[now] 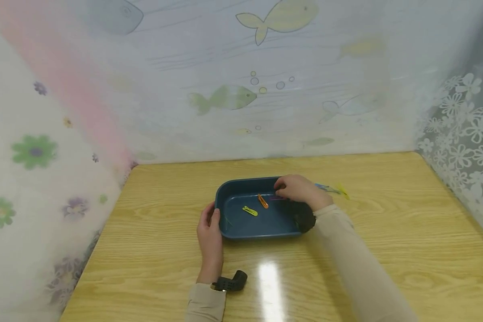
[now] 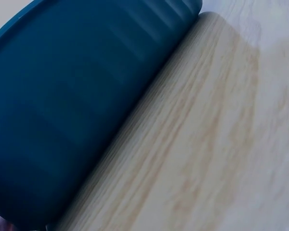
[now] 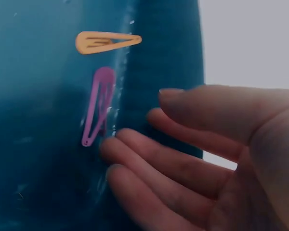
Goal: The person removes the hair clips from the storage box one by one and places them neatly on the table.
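A dark blue plastic basin [image 1: 261,230] sits on the table. My left hand [image 1: 210,228] grips its left end, thumb at the rim and fingers against the outer wall; the left wrist view shows mostly that wall [image 2: 86,96]. Inside lie a yellow snap hair clip [image 1: 250,211], an orange hair clip [image 1: 263,201] and a purple hair clip [image 3: 104,77]. Over the basin's right end, my right hand [image 1: 299,190] reaches in with loosely bent fingers. In the right wrist view its fingertips [image 3: 115,149] are close beside the purple clip, with nothing between thumb and fingers.
On the wooden table [image 1: 161,250], right of the basin, lie blue [image 1: 323,187] and yellow hair clips [image 1: 343,191], partly behind the right forearm. A fish-patterned curtain [image 1: 225,134] stands at the table's back edge. Flowered sheets hang at both sides.
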`<state>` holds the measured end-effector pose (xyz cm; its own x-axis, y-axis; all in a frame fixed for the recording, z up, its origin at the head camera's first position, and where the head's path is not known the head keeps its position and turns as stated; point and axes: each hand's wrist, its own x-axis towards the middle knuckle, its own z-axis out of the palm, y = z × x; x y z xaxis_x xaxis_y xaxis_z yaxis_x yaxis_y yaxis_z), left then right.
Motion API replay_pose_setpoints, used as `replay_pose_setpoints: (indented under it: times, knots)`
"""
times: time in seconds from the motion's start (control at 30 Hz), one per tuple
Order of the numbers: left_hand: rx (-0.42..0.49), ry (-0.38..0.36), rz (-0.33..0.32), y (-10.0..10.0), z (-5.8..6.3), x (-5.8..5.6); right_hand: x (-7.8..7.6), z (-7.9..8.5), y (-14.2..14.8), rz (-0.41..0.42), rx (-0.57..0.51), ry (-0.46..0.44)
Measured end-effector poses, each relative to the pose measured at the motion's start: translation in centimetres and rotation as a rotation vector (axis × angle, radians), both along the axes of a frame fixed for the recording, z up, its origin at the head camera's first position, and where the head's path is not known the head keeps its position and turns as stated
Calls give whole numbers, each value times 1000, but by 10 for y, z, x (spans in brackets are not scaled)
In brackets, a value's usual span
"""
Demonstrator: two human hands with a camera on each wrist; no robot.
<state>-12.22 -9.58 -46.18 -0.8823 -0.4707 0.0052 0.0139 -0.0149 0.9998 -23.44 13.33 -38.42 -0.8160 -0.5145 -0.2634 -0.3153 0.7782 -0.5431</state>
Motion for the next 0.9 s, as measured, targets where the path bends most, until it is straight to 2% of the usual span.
replay_pose_setpoints:
  times: [0.17, 0.5, 0.9]
  knots:
    - [-3, -2, -4, -2, -1, -6, -7, -5, -8, -19, 108, 85]
    - [-4, 13, -25, -8, -5, -17, -15, -12, -22, -34, 229, 120]
    - [3, 5, -24, -7, -3, -13, -9, -15, -29, -7, 278, 97]
